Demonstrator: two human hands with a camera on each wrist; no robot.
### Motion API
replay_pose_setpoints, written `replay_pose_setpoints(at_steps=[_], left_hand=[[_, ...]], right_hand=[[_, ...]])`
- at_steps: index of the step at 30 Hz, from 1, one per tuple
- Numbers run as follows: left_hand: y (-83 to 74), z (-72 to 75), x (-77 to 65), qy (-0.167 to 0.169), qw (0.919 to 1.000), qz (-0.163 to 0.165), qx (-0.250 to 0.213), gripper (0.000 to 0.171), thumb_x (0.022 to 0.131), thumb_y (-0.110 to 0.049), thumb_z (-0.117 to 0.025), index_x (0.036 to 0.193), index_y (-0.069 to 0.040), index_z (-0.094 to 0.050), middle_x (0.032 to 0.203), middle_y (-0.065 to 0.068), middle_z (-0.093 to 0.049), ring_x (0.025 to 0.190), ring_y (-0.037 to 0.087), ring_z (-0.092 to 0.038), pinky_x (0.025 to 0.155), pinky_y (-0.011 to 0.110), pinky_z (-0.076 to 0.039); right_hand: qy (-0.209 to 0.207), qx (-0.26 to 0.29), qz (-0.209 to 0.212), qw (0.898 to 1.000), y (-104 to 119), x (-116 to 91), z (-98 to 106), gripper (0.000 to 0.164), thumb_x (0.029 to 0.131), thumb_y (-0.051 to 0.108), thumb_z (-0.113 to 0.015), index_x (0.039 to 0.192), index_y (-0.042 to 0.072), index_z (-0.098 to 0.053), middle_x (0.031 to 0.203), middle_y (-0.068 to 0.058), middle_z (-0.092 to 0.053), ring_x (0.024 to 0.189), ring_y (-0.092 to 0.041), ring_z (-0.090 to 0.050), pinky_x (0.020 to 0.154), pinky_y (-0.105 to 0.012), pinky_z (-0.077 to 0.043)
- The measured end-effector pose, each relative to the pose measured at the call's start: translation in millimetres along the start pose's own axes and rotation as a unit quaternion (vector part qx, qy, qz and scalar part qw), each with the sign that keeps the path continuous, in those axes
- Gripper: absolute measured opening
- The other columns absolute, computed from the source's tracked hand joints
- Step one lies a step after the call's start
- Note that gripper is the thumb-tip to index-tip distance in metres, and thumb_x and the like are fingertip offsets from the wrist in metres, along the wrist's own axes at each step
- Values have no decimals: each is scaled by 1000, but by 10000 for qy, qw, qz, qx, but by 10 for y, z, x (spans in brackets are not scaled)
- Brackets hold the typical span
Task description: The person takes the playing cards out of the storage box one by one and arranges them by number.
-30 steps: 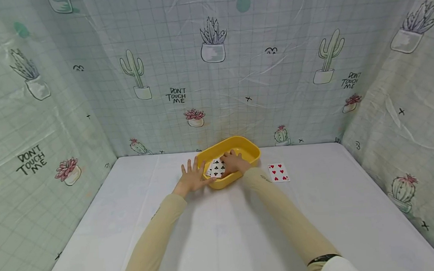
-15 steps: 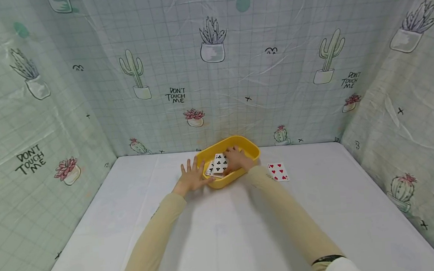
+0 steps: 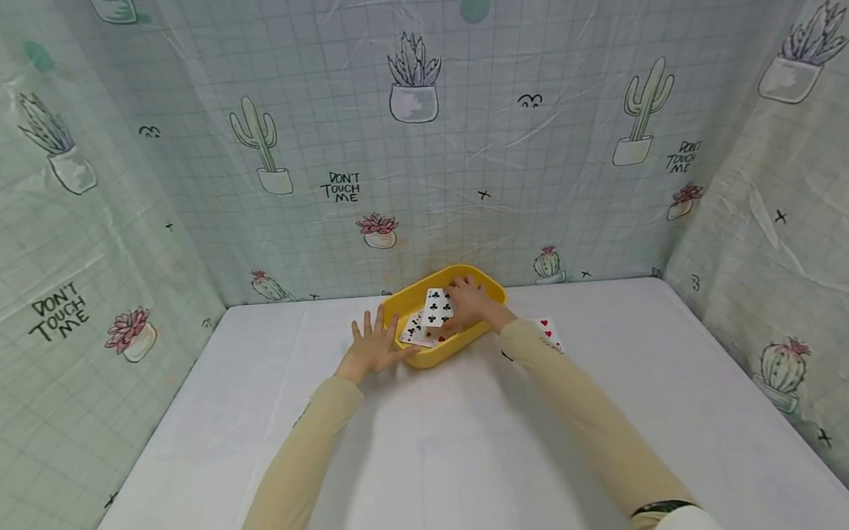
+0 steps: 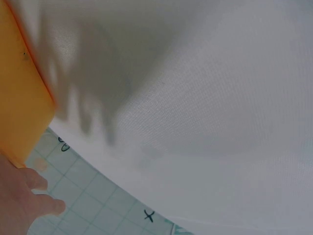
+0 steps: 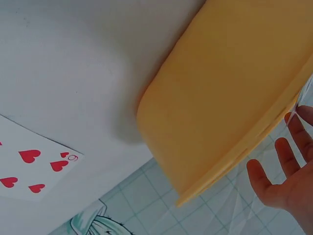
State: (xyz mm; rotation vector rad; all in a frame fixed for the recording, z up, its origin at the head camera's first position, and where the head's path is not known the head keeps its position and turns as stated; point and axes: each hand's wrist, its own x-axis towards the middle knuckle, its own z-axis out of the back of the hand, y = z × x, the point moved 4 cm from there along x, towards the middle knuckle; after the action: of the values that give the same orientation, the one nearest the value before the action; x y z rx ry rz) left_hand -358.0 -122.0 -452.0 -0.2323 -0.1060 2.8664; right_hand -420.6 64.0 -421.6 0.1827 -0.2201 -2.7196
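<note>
A yellow plastic tray [image 3: 460, 343] stands at the back of the white table with several playing cards [image 3: 413, 331] lying face up in its left part. Between the thumb and fingers of my right hand [image 3: 471, 302] is a clubs playing card [image 3: 436, 307], tilted and raised above the others; the right wrist view shows this pinch only at its edge. My left hand [image 3: 372, 351] has its fingers spread straight and touches the tray's left end. In the left wrist view, part of that hand [image 4: 19, 200] shows beside the tray wall [image 4: 22, 93].
A hearts playing card [image 5: 34, 159] lies face up on the table right of the tray, partly covered by my right sleeve in the head view. Behind the tray hangs a cactus-print cloth [image 3: 419, 176], which also closes off both sides of the table.
My right hand has lifted the clubs card and moved it right and up from the cards below, uncovering more of them. The left hand has stayed in place.
</note>
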Motion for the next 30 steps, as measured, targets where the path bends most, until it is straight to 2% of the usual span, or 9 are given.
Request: replay_pose_setpoints(at_steps=[19,30], left_hand=[[17,-6,34,72,10000,-10,-66,91,80,-71,-31,145,-11,-9,149,19,9,134,46,3,104,63,0],[21,9,28,45,10000,-42,-43,91,81,-71,-31,145,-11,-8,149,19,10,134,47,2,104,63,-1]], right_hand=[[-135,172,118,9997,-39,-152,120,80,69,47,-70,134,9,-40,138,-12,-34,130,-35,-21,102,-59,-20],[-260,184,171,9993,-153,-315,199,83,69,45,-71,135,8,-37,139,-14,-33,130,-39,-20,101,-63,-18]])
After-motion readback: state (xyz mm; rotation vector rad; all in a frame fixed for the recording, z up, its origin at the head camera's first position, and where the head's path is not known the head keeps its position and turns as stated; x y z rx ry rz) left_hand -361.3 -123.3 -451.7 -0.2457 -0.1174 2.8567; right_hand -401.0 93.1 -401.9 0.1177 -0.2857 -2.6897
